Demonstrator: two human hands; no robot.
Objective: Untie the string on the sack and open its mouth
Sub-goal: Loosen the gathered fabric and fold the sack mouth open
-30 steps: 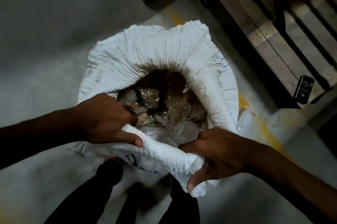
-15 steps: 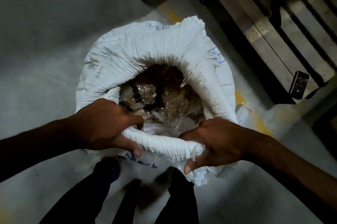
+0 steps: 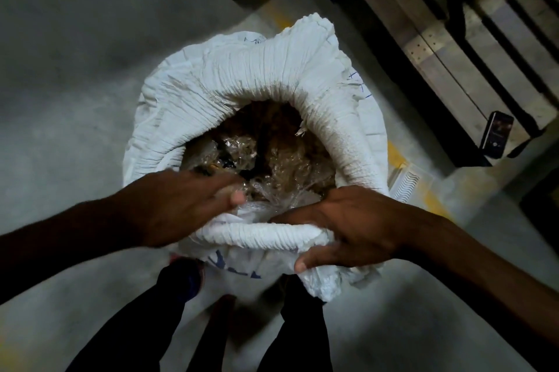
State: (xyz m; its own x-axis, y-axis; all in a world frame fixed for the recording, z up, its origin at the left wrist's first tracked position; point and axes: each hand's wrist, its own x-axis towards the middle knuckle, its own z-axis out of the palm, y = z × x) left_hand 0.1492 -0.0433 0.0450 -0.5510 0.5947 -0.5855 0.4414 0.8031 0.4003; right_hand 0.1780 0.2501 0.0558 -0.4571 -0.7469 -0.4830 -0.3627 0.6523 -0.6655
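Centrally, from the head camera: white sack [image 3: 257,81] standing on grey floor [image 3: 66,63], mouth wide open, rim rolled outward into a thick pleated collar. Inside, crumpled clear plastic [image 3: 281,172] over brownish contents. Right hand [image 3: 348,226] at lower right of centre, clamped on the near rim, fingers inside the mouth, thumb under the roll. Left hand [image 3: 187,205] at lower left of centre, blurred, fingers stretched flat over the near-left edge of the mouth, grasping nothing. Dark trouser legs [image 3: 145,326] along the bottom edge, just beside the sack. Upper right: wooden pallet [image 3: 472,32] with a phone [image 3: 496,134] lying on its edge. String not discernible.
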